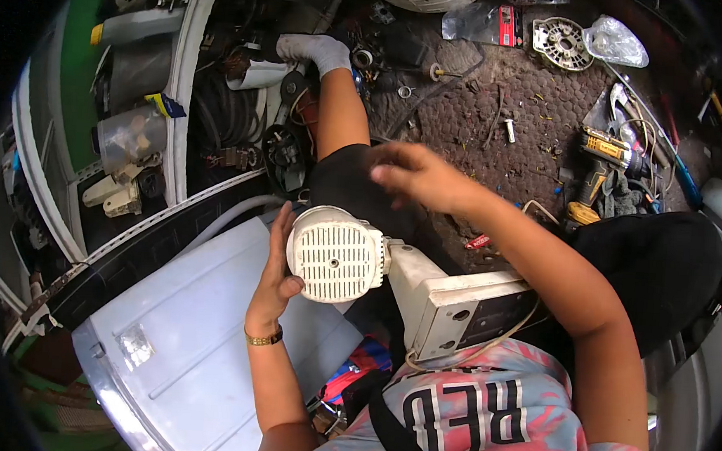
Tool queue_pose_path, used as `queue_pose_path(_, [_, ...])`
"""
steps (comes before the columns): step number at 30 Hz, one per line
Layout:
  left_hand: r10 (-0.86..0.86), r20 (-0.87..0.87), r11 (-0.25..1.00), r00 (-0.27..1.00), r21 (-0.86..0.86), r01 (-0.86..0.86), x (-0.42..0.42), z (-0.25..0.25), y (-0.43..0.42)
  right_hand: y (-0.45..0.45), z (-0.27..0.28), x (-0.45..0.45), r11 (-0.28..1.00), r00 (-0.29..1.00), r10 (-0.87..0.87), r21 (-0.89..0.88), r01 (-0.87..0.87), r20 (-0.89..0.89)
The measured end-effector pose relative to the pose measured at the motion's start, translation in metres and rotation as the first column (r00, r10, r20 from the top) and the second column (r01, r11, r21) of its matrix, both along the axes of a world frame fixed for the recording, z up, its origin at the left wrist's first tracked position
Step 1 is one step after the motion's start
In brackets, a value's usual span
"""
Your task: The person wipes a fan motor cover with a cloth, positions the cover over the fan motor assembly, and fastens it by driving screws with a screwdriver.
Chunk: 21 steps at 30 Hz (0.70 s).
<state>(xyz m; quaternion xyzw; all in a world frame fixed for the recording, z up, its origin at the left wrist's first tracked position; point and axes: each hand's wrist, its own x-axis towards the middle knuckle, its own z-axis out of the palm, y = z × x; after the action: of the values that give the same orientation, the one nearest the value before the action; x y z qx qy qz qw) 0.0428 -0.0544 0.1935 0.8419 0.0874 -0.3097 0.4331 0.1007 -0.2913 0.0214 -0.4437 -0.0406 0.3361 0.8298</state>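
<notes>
Left hand [271,282], fingers straight, touches the motor [336,261]; right hand [426,178] hangs loose. 1 drill [603,158] rests on rough floor [467,120]; shelves [184,91] stand left.

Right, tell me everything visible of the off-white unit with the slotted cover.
The off-white unit looks plastic and grimy: a rounded housing with rows of slots around a small central hole, joined by a neck to a boxy base with a pale cable alongside. It sits over dark trousers, slots facing the camera; the left hand touches the housing's side.
</notes>
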Motion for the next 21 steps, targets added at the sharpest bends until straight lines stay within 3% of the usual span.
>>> queue_pose_path(1, [-0.006, 0.010, 1.000, 1.000, -0.003, 0.006, 0.000, -0.001, 0.001, -0.007, 0.002, 0.009, 0.996, 0.996, -0.056, -0.064, 0.061, 0.070])
queue_pose_path(4, [-0.012, 0.027, 1.000, 1.000, -0.024, 0.013, 0.000, 0.000, -0.003, -0.028, 0.029, 0.021, 0.987, 0.924, -0.142, -0.019, 0.159, 0.355])
queue_pose_path(7, [-0.024, 0.032, 0.999, 0.999, -0.038, 0.025, -0.001, -0.001, -0.001, -0.042, 0.076, 0.013, 0.999, 0.972, -0.038, -0.008, 0.041, 0.231])
queue_pose_path(12, [-0.014, 0.053, 0.999, 0.999, -0.032, 0.016, -0.007, 0.001, -0.002, -0.039, 0.090, -0.006, 0.995, 0.996, -0.063, 0.076, 0.057, 0.069])
queue_pose_path(15, [-0.033, 0.093, 0.999, 0.995, -0.030, 0.036, -0.011, -0.002, 0.002, -0.040, 0.081, -0.013, 0.991, 0.989, -0.100, 0.077, 0.109, -0.111])
queue_pose_path(21, [-0.057, 0.105, 0.998, 0.993, -0.026, 0.060, -0.013, -0.003, 0.012, -0.049, 0.057, -0.030, 0.980, 0.958, -0.170, 0.059, 0.188, -0.231])
